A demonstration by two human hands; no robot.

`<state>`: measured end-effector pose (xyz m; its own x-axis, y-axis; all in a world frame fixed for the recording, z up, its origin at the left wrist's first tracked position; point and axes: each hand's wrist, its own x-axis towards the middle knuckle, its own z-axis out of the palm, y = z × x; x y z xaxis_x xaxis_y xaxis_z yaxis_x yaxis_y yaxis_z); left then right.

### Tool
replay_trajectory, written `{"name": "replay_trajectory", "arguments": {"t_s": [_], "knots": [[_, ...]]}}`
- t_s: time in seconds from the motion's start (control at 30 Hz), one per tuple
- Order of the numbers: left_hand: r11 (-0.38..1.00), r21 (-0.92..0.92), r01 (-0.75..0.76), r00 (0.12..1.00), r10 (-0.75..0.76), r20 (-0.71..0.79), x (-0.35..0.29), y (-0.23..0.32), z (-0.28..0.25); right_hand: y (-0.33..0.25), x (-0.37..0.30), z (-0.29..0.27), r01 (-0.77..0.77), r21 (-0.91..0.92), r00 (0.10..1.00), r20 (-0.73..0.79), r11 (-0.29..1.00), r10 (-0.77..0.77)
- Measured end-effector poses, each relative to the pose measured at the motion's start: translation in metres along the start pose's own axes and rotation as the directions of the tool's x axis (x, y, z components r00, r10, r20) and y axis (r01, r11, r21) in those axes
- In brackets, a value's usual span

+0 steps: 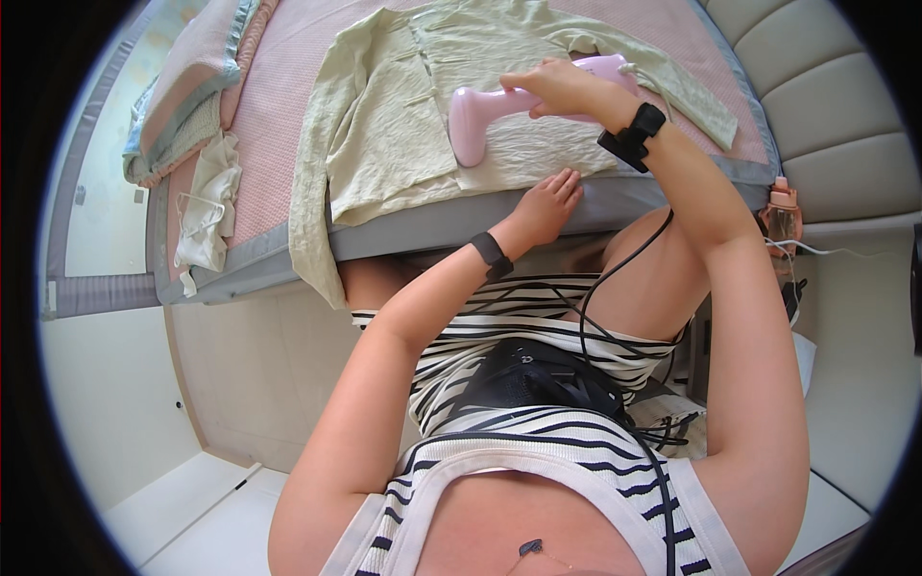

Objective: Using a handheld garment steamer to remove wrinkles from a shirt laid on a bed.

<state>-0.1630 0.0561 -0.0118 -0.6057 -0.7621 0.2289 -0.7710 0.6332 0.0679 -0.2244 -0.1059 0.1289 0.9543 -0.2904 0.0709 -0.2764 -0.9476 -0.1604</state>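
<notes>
A pale green-cream long-sleeved shirt [384, 134] lies spread on the bed, with one sleeve hanging over the near edge at the left. My right hand [562, 88] is wrapped round the handle of a pink handheld garment steamer [470, 120]. The steamer's wide head rests on or just above the middle of the shirt; the exact contact cannot be made out. My left hand [549, 206] lies on the shirt's near hem at the bed edge, its fingers stretched out over the fabric and the thumb side partly hidden.
The bed has a pink quilted cover [264, 125] and a grey edge. Folded bedding [192, 82] and a crumpled white cloth [213, 197] lie at the left. A padded headboard [826, 106] stands at the right, beside a pink bottle [783, 211] and white cord. A black cable [624, 259] crosses my lap.
</notes>
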Motion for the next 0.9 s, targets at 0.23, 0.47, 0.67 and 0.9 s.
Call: {"name": "replay_trajectory", "arguments": {"t_s": [0.23, 0.47, 0.67, 0.9], "knots": [[1.0, -0.017, 0.008, 1.0, -0.008, 0.023, 0.0008, 0.0007, -0.0027, 0.0008, 0.0005, 0.0035, -0.019, -0.021, 1.0, 0.003, 1.0, 0.019], [0.999, -0.033, 0.002, 1.0, -0.001, 0.02, -0.0013, -0.0001, -0.0029, -0.0016, 0.0012, 0.0046, -0.003, -0.028, 1.0, -0.009, 1.0, 0.002], [0.999, -0.048, 0.006, 1.0, -0.005, 0.016, -0.0016, 0.0, -0.0012, -0.0007, 0.0017, 0.0068, 0.008, -0.034, 1.0, -0.014, 0.999, -0.008], [0.999, -0.052, 0.012, 1.0, -0.01, 0.028, -0.0007, 0.0004, -0.0022, -0.0018, 0.0019, 0.0049, 0.012, -0.017, 1.0, -0.01, 1.0, -0.012]]}}
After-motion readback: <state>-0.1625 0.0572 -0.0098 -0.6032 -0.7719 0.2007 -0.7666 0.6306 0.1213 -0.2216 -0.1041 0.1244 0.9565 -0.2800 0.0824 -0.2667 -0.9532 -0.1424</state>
